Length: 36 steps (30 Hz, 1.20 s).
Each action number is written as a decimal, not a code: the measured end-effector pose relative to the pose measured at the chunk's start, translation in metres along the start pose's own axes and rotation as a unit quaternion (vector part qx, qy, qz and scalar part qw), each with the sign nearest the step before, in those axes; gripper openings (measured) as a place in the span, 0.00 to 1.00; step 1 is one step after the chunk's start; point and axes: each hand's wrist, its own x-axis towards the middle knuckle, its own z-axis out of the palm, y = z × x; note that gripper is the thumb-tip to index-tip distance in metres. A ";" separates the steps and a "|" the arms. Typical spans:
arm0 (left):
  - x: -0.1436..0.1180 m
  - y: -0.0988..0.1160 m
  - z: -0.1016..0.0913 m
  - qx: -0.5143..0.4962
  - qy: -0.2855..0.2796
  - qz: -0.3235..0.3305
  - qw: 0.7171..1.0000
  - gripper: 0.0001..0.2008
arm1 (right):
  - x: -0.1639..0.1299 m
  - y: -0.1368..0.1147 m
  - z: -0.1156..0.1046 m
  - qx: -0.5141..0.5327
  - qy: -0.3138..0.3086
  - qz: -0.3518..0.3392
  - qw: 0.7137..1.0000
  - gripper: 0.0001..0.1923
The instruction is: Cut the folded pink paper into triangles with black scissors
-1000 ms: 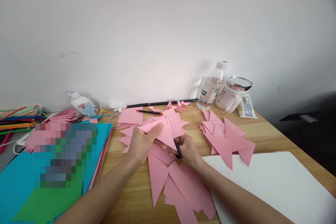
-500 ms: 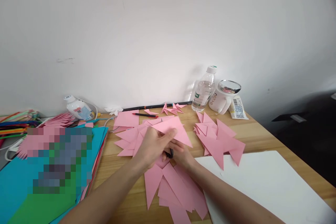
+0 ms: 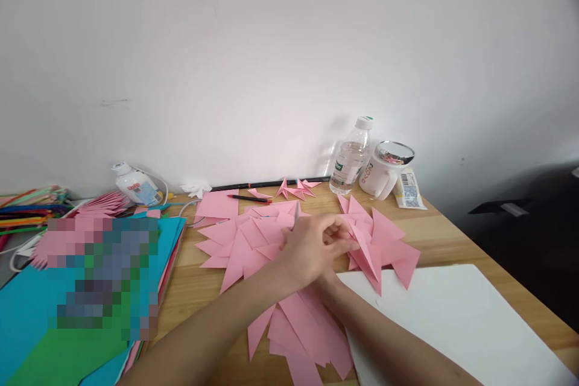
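Observation:
My left hand (image 3: 312,247) is crossed over my right one, its thumb and fingers closed on the edge of a pink paper triangle (image 3: 365,253). That triangle is tilted over a pile of cut pink paper pieces (image 3: 389,235) on the right. Mostly hidden under the left wrist is my right hand (image 3: 326,278), closed on scissors, whose grey blade (image 3: 297,212) points toward the wall. Several more pink paper pieces (image 3: 235,247) lie around and beneath both hands, with a further pile of pink sheets (image 3: 298,332) nearer me.
A water bottle (image 3: 350,160), a lidded white mug (image 3: 384,172) and a small packet (image 3: 409,189) stand by the wall. A white board (image 3: 452,319) lies at right. Blue and green sheets (image 3: 27,301) are at left. A pen (image 3: 248,198) lies behind the paper.
My left hand has moved right across my right hand, carrying a pink paper piece from the middle to the right pile. The scissors' blade shows now; their black handle is hidden.

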 end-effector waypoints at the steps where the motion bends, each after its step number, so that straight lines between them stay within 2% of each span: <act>1: -0.005 0.004 -0.014 0.039 -0.007 0.013 0.999 0.08 | -0.005 -0.001 -0.001 0.043 0.006 -0.006 0.999 0.17; 3: -0.013 0.004 -0.050 0.129 0.029 -0.001 0.991 0.08 | -0.012 -0.003 -0.004 0.089 0.014 -0.008 0.996 0.19; 4: -0.016 -0.001 -0.070 0.209 0.053 -0.018 0.976 0.07 | -0.014 -0.004 -0.005 0.121 0.018 -0.003 0.993 0.18; 6: -0.021 -0.016 -0.106 0.393 0.101 -0.087 0.910 0.06 | -0.015 -0.006 -0.006 0.217 0.016 0.032 0.976 0.17; 7: -0.024 -0.025 -0.121 0.460 0.095 -0.139 0.872 0.08 | -0.016 -0.007 -0.006 0.248 0.011 0.047 0.967 0.17; 8: -0.027 -0.033 -0.131 0.490 0.074 -0.184 0.849 0.10 | -0.015 -0.007 -0.005 0.266 0.003 0.060 0.962 0.17; 10: -0.034 -0.046 -0.141 0.490 0.053 -0.215 0.843 0.16 | -0.015 -0.006 -0.003 0.269 -0.013 0.070 0.961 0.17; 12: -0.042 -0.049 -0.136 0.481 0.048 -0.219 0.847 0.18 | -0.015 -0.004 -0.001 0.264 -0.022 0.072 0.962 0.17; 15: -0.049 -0.042 -0.116 0.477 0.074 -0.205 0.851 0.13 | -0.014 -0.001 -0.001 0.266 -0.026 0.072 0.961 0.16; 18: -0.049 -0.037 -0.097 0.476 0.030 -0.199 0.856 0.12 | -0.013 0.000 -0.002 0.273 -0.027 0.072 0.959 0.16; 21: -0.043 -0.044 -0.087 0.464 0.009 -0.200 0.863 0.12 | -0.011 0.000 -0.004 0.280 -0.027 0.078 0.956 0.17; 23: -0.037 -0.051 -0.084 0.448 0.001 -0.194 0.873 0.12 | -0.011 -0.001 -0.004 0.284 -0.030 0.082 0.955 0.17; 27: -0.029 -0.059 -0.080 0.409 -0.048 -0.177 0.894 0.05 | -0.011 -0.001 -0.004 0.291 -0.040 0.089 0.952 0.18; 31: -0.030 -0.054 -0.079 0.404 -0.053 -0.157 0.900 0.06 | -0.012 -0.002 -0.003 0.299 -0.045 0.087 0.949 0.17; 36: -0.035 -0.051 -0.076 0.399 -0.044 -0.175 0.899 0.11 | -0.008 0.001 -0.004 0.315 -0.026 0.088 0.945 0.17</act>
